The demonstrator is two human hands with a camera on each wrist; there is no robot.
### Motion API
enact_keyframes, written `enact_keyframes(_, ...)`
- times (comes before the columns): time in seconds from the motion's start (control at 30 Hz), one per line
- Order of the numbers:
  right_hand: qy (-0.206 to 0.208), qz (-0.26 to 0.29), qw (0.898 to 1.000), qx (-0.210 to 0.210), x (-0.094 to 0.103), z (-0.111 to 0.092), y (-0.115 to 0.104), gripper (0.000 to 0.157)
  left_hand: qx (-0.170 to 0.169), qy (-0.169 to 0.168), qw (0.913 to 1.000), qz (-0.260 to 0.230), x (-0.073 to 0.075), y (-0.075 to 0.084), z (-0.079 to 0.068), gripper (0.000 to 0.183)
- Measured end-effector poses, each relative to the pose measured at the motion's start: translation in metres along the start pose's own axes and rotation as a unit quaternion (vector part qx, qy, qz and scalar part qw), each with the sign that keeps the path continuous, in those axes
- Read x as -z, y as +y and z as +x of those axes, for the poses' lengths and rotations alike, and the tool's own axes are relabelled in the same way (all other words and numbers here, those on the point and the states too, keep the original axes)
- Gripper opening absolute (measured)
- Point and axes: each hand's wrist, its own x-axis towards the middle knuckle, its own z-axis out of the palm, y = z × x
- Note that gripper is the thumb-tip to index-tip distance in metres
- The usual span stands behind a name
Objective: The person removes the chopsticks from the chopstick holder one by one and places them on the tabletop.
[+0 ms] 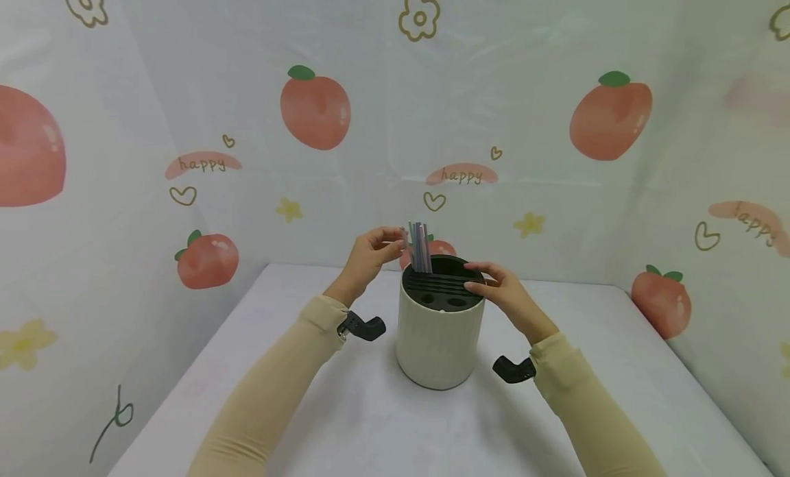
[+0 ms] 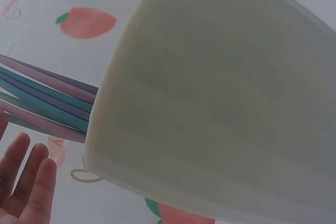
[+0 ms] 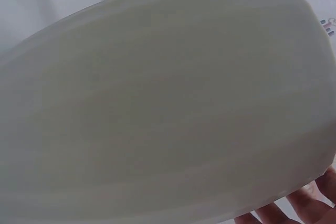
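Note:
A cream-coloured utensil holder point(image 1: 439, 343) stands upright on the table, with a black slotted insert point(image 1: 441, 300) in its top. Several thin drinking straws point(image 1: 422, 247) in pastel colours rise from the opening at its back left. My left hand point(image 1: 372, 252) pinches a straw at the left side of the bundle; its other fingers spread apart in the left wrist view, where the straws point(image 2: 47, 95) stick out past the holder's rim. My right hand point(image 1: 501, 285) grips the holder's right rim, the thumb over the insert. Fingertips point(image 3: 310, 203) show past the holder's wall in the right wrist view.
The white table point(image 1: 370, 436) extends around the holder. Behind and to both sides hangs a white curtain point(image 1: 524, 38) printed with red fruit, flowers and hearts. A black wrist device point(image 1: 364, 326) is strapped on the left sleeve, another device point(image 1: 513, 369) on the right.

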Motion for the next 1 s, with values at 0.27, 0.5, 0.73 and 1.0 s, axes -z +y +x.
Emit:
enact_keyframes(0.27,-0.007,0.001,1.0,-0.015,0.0,0.001,0.002,0.052,0.0,0.001,1.0,-0.009,-0.001,-0.002,0.001,0.026)
enact_keyframes(0.5,-0.01,0.019,1.0,-0.02,0.0,0.003,0.004,0.054,0.003,0.007,0.9997,-0.024,-0.001,-0.004,0.004,0.019)
enact_keyframes(0.73,-0.011,0.032,0.999,-0.026,0.0,0.003,0.005,0.054,-0.016,0.013,0.9991,-0.037,-0.002,0.0,0.009,0.018)
enact_keyframes(1.0,-0.012,0.038,0.999,-0.026,0.0,0.003,0.006,0.054,-0.114,0.061,0.9856,-0.11,0.01,0.047,0.029,0.01)
